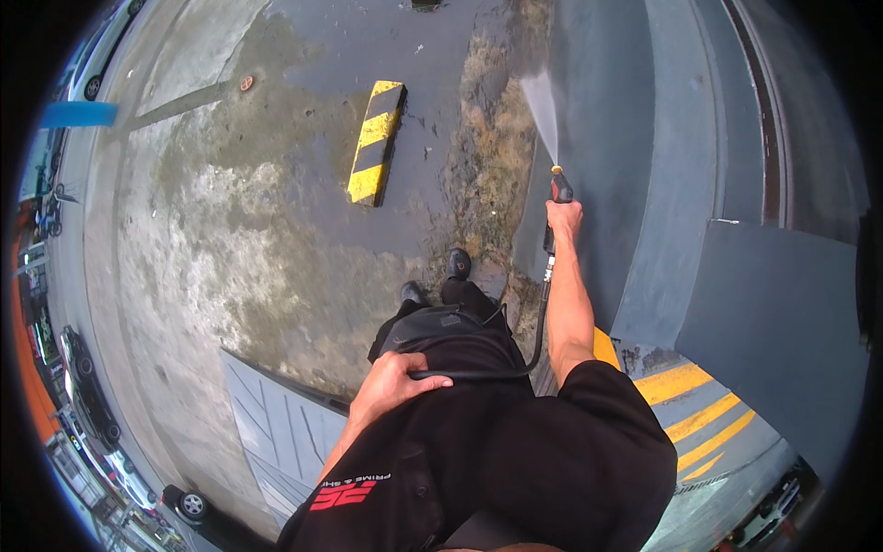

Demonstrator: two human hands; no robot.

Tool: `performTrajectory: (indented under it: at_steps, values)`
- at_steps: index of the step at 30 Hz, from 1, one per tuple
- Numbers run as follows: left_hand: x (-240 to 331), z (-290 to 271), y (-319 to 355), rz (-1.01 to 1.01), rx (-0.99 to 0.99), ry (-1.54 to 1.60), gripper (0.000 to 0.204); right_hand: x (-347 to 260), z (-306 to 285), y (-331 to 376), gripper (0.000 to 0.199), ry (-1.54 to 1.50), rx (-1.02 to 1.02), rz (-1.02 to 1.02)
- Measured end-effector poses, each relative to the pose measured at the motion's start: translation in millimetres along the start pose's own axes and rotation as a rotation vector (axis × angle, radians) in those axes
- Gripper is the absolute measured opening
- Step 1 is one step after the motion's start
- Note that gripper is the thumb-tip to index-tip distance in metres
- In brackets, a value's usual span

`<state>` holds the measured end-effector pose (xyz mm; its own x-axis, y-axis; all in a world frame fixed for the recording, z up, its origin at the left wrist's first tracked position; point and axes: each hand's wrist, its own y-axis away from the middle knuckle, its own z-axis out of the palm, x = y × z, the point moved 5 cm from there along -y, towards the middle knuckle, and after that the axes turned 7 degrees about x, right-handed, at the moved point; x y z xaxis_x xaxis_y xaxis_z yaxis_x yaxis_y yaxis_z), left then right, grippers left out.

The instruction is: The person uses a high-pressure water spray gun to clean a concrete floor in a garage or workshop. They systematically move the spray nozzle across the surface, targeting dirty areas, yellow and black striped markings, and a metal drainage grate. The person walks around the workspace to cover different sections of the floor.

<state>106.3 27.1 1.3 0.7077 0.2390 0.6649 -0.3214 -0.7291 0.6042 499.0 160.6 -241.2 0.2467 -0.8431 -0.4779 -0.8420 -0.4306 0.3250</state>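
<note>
My right hand [566,221], arm stretched forward, grips a black and red pressure-washer spray gun [560,190] with a brass-coloured nozzle tip. A white fan of water [544,112] shoots from the tip toward the base of the grey painted wall and the mossy ground strip [487,138]. From the gun's lower end a black hose [492,375] curves back to my waist. There my left hand [391,382] is closed around the hose, its thumb lying along it. Where the hose runs beyond the left hand is hidden.
A yellow-and-black parking block [375,143] lies on wet concrete ahead. Grey wall [598,120] runs along the right, near a dark grey panel [773,322] and yellow-striped surface [699,414]. A grey ramp [276,414] is at lower left. Parked cars [87,382] line the far left.
</note>
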Motion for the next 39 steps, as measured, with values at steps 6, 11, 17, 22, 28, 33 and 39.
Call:
performTrajectory:
  at_steps: [6,11,17,22,28,33,39]
  values:
    - [-16,2,13,0.021,-0.064,0.058,0.05,49,8,22,0.033,0.069,-0.162,0.027]
    - [-42,14,32,0.119,-0.15,0.042,0.05,101,-7,77,0.025,0.012,-0.268,0.026]
    - [-92,34,70,0.318,-0.2,0.094,0.051,177,-34,153,0.008,-0.065,-0.295,0.06]
    - [-135,49,107,0.38,-0.271,0.028,0.052,239,-47,244,0.007,-0.042,-0.36,0.061]
    - [-174,67,149,0.365,-0.246,0.045,0.052,295,-24,301,0.013,0.142,-0.432,0.07]
    - [-229,46,153,0.315,-0.062,0.063,0.049,232,11,301,0.01,-0.03,-0.479,-0.002]
    - [-287,32,165,0.07,-0.022,0.115,0.051,179,55,276,0.006,-0.123,-0.462,0.052]
